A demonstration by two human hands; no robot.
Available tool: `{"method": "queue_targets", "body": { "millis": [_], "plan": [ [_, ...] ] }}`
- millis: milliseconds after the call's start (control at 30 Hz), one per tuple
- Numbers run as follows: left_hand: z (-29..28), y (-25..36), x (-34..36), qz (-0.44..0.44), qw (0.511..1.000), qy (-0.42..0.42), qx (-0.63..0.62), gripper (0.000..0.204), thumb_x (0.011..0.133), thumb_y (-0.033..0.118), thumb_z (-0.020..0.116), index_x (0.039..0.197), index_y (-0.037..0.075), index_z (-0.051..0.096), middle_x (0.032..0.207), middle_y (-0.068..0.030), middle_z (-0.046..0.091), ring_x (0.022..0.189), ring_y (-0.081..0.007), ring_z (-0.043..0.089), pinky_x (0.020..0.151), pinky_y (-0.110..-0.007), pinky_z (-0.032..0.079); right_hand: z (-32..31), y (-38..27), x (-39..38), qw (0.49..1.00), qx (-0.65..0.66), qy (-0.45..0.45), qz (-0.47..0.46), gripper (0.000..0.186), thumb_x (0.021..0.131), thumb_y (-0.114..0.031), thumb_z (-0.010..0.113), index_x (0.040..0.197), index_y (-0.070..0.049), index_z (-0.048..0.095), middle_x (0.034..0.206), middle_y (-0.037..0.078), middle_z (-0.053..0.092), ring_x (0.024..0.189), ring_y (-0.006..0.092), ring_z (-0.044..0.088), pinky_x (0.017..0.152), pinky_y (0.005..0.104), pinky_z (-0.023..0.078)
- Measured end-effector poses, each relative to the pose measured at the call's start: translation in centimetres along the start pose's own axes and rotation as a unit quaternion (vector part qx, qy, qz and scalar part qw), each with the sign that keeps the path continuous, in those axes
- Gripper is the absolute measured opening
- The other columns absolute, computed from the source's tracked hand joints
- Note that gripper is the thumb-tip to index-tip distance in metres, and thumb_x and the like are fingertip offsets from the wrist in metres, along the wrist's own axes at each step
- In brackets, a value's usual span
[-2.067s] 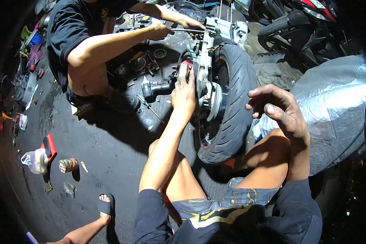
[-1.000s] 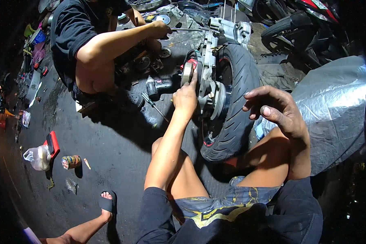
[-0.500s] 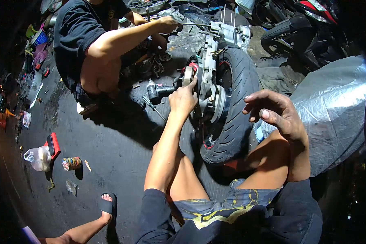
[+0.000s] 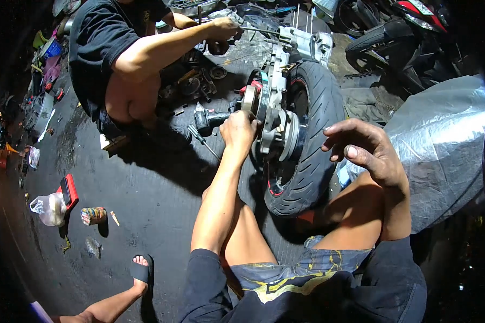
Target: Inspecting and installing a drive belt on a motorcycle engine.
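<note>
My left hand (image 4: 239,131) is curled against the lower edge of a round metal clutch drum (image 4: 248,100), beside a dark ribbed drive belt (image 4: 263,97). Its fingertips are hidden, so what they grip does not show. The drum and belt sit on the left side of a scooter engine case (image 4: 277,81), joined to a rear wheel with a black tyre (image 4: 320,134). My right hand (image 4: 367,151) hovers just right of the tyre, fingers loosely bent and apart, holding nothing. Its fingertips look smudged dark.
A co-worker (image 4: 113,54) crouches at the upper left, a hand on a long rod (image 4: 260,30) reaching the engine. A power drill (image 4: 207,118) and a screwdriver (image 4: 202,141) lie beside my left forearm. A grey plastic cover (image 4: 442,145) stands at the right. Another person's sandalled foot (image 4: 141,271) is at lower left.
My left hand's extended index finger has curled in, and the hand has drawn slightly down and left. More of the belt shows now. My right hand has stayed in place.
</note>
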State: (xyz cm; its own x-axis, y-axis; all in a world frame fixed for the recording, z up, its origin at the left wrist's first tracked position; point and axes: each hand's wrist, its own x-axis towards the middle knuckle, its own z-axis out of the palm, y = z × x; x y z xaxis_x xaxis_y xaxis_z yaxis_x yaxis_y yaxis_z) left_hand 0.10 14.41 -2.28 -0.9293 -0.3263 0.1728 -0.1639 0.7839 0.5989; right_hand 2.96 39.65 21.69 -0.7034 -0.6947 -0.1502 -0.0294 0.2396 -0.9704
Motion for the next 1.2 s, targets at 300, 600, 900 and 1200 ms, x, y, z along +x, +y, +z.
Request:
{"method": "queue_targets", "body": {
  "millis": [300, 600, 900, 1200],
  "plan": [
    [0.8, -0.1, 1.0, -0.01, 0.996, 0.061, -0.07, 0.034, 0.085, 0.044, 0.078, 0.1, 0.013, 0.078, 0.087, -0.0142, 0.075, 0.082, -0.0353, 0.074, 0.07, -0.045, 0.055, -0.2, 0.4, -0.4, 1.0, -0.006, 0.005, -0.017, 0.045, 0.095, -0.025, 0.07, 0.13, 0.002, 0.062, 0.119, 0.009, 0.067, 0.111, 0.0166, 0.065, 0.094, 0.029, 0.052],
    [1.3, 2.0, 2.1, -0.071, 0.99, 0.067, -0.099, 0.029, 0.089, 0.04, 0.075, 0.092, 0.011, 0.077, 0.084, -0.0202, 0.073, 0.083, -0.0417, 0.072, 0.074, -0.051, 0.055, -0.4, 0.2, -0.3, 1.0, -0.013, -0.002, -0.002, 0.044, 0.095, -0.021, 0.068, 0.13, 0.003, 0.062, 0.119, 0.011, 0.068, 0.112, 0.0178, 0.065, 0.096, 0.031, 0.051],
    [0.1, -2.2, 1.4, -0.049, 0.987, -0.137, -0.062, 0.034, 0.08, 0.044, 0.082, 0.097, 0.015, 0.082, 0.092, -0.0141, 0.077, 0.088, -0.0325, 0.074, 0.079, -0.044, 0.056, 0.1, -0.1, -0.1, 1.0, -0.019, -0.013, -0.01, 0.041, 0.096, -0.019, 0.066, 0.129, 0.004, 0.062, 0.117, 0.012, 0.068, 0.11, 0.0181, 0.065, 0.098, 0.0332, 0.05],
    [-0.6, -2.4, 2.1, -0.035, 0.987, -0.061, -0.143, 0.044, 0.07, 0.044, 0.091, 0.092, 0.009, 0.078, 0.085, -0.0111, 0.076, 0.081, -0.0292, 0.073, 0.074, -0.042, 0.055, 0.0, 0.1, -0.1, 0.999, -0.044, 0.007, -0.016, 0.054, 0.093, -0.038, 0.07, 0.126, 0.004, 0.062, 0.114, 0.016, 0.069, 0.104, 0.0218, 0.069, 0.089, 0.0343, 0.056]
  ]
}}
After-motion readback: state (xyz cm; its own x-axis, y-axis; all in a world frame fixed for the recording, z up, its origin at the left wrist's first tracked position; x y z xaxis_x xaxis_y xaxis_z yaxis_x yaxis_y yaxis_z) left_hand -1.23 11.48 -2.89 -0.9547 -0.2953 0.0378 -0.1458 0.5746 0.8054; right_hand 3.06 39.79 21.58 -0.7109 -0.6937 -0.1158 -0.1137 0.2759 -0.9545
